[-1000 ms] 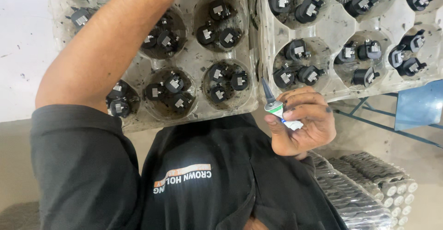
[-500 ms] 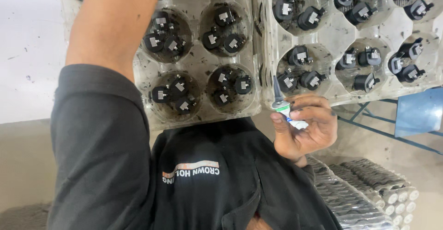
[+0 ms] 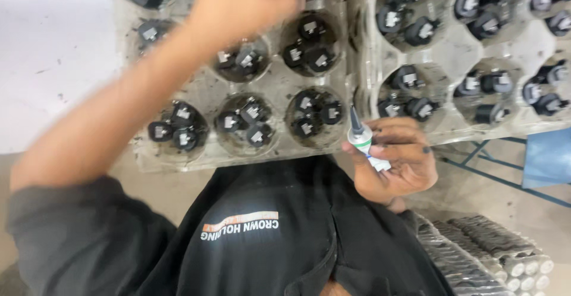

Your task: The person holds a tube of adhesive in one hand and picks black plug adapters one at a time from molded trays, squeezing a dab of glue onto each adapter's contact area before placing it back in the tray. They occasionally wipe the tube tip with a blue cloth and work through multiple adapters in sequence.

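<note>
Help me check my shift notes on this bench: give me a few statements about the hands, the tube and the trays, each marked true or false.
1. The right hand holds a small tube with a dark nozzle. True.
2. The nozzle points down at the floor. False: it points up toward the trays.
3. The left hand reaches over the far cups of the left grey tray. True.
4. Each tray cup holds one white part. False: the cups hold several small black parts with pale labels.
5. The tube rests inside a tray cup. False: it stays in the fingers, at the tray's near edge.
</note>
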A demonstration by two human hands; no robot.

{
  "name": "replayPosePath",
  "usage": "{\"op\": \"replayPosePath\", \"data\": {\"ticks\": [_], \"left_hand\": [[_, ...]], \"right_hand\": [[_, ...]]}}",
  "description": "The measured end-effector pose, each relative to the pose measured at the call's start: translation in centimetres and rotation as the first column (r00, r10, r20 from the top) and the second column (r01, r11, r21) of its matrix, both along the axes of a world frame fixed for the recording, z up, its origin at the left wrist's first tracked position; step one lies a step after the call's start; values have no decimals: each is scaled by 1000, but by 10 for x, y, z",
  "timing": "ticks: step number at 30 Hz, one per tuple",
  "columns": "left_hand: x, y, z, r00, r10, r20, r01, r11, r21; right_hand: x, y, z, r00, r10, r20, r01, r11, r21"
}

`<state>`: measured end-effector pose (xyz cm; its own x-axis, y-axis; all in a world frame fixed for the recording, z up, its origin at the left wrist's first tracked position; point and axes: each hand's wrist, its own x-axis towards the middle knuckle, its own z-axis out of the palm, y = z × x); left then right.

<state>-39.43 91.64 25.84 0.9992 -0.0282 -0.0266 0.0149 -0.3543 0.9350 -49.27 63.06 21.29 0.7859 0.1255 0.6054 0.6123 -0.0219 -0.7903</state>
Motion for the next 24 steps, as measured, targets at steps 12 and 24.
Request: {"op": "replayPosePath", "data": {"ticks": [12,24], "left_hand": [[-171,-31,-29,912,379,155,-250,816,-522],[-179,-34,-23,888,451,-87,-401,671,-624]], "right_hand": [[15,42,11,955,273,113,-264,960,-94],[9,51,9,927,361,99,-332,916,-226]]}}
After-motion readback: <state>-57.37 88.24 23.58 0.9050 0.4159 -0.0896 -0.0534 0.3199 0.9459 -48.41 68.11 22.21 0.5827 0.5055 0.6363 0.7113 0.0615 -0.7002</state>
